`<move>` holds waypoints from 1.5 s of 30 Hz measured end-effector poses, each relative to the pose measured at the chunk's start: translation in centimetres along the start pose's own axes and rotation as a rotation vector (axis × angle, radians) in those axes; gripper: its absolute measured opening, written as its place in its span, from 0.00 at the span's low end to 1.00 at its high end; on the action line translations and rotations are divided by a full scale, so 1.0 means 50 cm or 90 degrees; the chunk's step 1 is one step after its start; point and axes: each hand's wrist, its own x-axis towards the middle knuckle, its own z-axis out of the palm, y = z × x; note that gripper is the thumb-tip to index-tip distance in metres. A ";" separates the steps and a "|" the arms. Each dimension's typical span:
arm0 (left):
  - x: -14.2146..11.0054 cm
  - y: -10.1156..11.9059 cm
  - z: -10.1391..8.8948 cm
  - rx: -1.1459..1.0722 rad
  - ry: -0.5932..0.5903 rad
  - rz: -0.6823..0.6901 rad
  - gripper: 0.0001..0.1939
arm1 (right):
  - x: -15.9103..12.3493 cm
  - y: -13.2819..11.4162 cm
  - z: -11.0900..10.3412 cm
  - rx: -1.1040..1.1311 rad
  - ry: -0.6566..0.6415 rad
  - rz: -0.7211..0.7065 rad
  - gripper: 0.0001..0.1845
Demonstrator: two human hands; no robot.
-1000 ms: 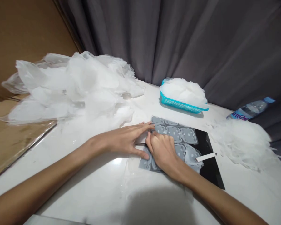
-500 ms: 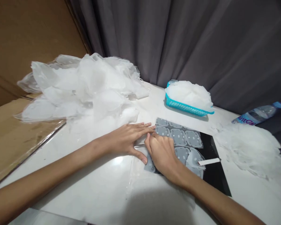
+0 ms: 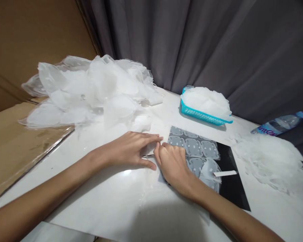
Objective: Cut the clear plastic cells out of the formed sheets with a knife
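My left hand [image 3: 131, 149] lies over the white table, fingers stretched forward and thumb spread apart. Its fingertips come close to my right hand [image 3: 173, 164], which is curled closed over the left part of a black board [image 3: 233, 188]. What the right fingers grip is hidden; a thin dark line shows between the two hands. On the board lies a clear plastic sheet [image 3: 194, 148] with rows of rounded-square shapes and pale dots. A loose translucent piece [image 3: 208, 170] rests on the sheet, beside a white strip [image 3: 225, 173].
A large heap of translucent white pieces [image 3: 91, 90] fills the back left. Behind the board stands a turquoise basket [image 3: 204, 117] piled with similar pieces. At right lie another heap [image 3: 272, 161] and a plastic bottle [image 3: 280, 123]. Cardboard [image 3: 22, 141] lies at left, below a dark curtain [image 3: 204, 43].
Both hands have shifted slightly left, and more of the board's upper left corner shows. The left fingertips have drawn off the plastic sheet. The right hand stays closed.
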 end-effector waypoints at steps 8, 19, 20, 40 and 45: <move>-0.003 0.003 -0.004 -0.019 -0.030 0.014 0.49 | -0.015 0.060 0.000 -0.002 0.018 0.031 0.29; -0.002 -0.008 0.001 0.007 -0.034 0.019 0.52 | -0.007 0.030 -0.009 -0.009 0.017 -0.009 0.27; -0.002 -0.007 0.001 0.008 -0.032 0.019 0.52 | -0.007 0.025 -0.010 -0.009 0.019 -0.016 0.27; -0.015 0.005 -0.011 -0.023 -0.022 -0.004 0.51 | -0.020 0.093 -0.060 -0.076 0.061 0.008 0.24; -0.018 0.007 -0.018 -0.035 -0.027 -0.005 0.51 | 0.033 0.173 -0.100 -0.067 0.106 0.084 0.32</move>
